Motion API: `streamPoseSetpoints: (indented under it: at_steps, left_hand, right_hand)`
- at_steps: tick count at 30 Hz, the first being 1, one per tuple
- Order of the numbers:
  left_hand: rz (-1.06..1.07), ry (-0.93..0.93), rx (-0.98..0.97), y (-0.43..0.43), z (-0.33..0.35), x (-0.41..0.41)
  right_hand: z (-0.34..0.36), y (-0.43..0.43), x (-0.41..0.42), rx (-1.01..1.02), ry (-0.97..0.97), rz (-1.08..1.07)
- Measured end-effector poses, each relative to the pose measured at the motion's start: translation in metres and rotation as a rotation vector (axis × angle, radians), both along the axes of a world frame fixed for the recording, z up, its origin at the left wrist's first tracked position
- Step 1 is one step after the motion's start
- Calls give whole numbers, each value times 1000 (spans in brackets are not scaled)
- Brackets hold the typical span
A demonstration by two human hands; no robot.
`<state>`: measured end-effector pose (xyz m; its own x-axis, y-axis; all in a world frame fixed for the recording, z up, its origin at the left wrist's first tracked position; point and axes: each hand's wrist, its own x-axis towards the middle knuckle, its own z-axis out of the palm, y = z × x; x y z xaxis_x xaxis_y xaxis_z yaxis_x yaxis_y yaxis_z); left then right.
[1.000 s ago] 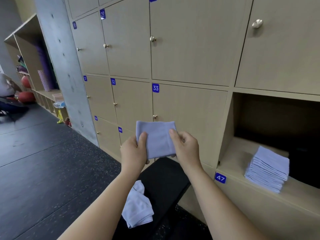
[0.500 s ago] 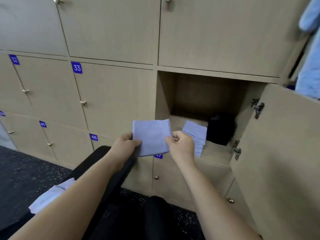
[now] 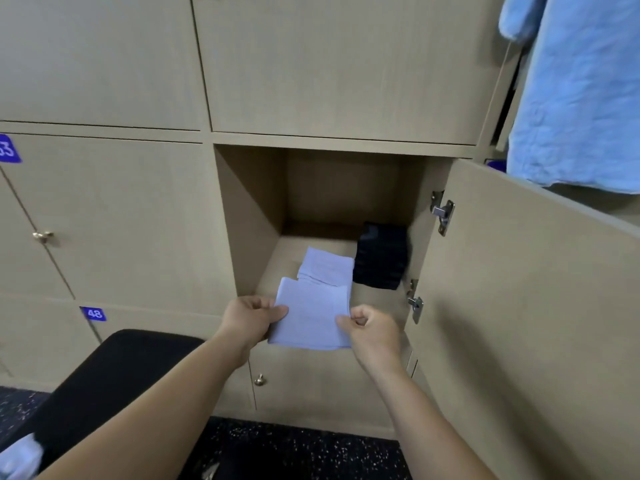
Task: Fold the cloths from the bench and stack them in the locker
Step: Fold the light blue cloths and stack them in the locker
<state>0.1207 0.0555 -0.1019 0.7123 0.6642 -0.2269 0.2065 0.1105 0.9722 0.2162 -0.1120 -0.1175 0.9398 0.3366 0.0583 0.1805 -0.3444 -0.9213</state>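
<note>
I hold a folded pale lilac cloth [image 3: 308, 317] flat in front of the open locker [image 3: 252, 216]. My left hand [image 3: 247, 318] pinches its left edge and my right hand [image 3: 369, 325] pinches its right edge. Inside the locker a stack of folded lilac cloths [image 3: 327, 268] lies on the floor of the compartment, just beyond the held cloth. An unfolded pale cloth [image 3: 19, 457] lies on the black bench [image 3: 114, 372] at the lower left, partly cut off by the frame.
A black folded item [image 3: 381, 259] stands right of the stack inside the locker. The locker door [image 3: 519, 306] hangs open on the right. A light blue towel [image 3: 581, 91] hangs at the upper right. Closed locker doors fill the left side.
The view has swung from the bench to face the open locker. Both hands have carried the folded cloth forward and lower, up to the locker's front edge near the stack.
</note>
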Motion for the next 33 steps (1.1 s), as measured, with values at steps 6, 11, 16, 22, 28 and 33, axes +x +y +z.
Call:
streamPoseSetpoints:
  at_steps: [6, 11, 16, 22, 28, 33]
  left_hand:
    - [17, 21, 127, 24, 2, 72]
    - [4, -7, 190, 52, 3, 136]
    - [-23, -29, 223, 77, -8, 180]
    - [-58, -4, 188, 97, -33, 207]
    - [-53, 32, 221, 103, -49, 209]
    - [-51, 62, 285, 103, -60, 203]
  right_hand:
    - [5, 23, 62, -78, -40, -69]
    - [11, 49, 118, -147, -79, -89]
    - [5, 69, 160, -135, -62, -85]
    - [-16, 84, 183, -142, -23, -110]
    - [-35, 92, 187, -123, -6, -90]
    - [-47, 95, 186, -146, -13, -93]
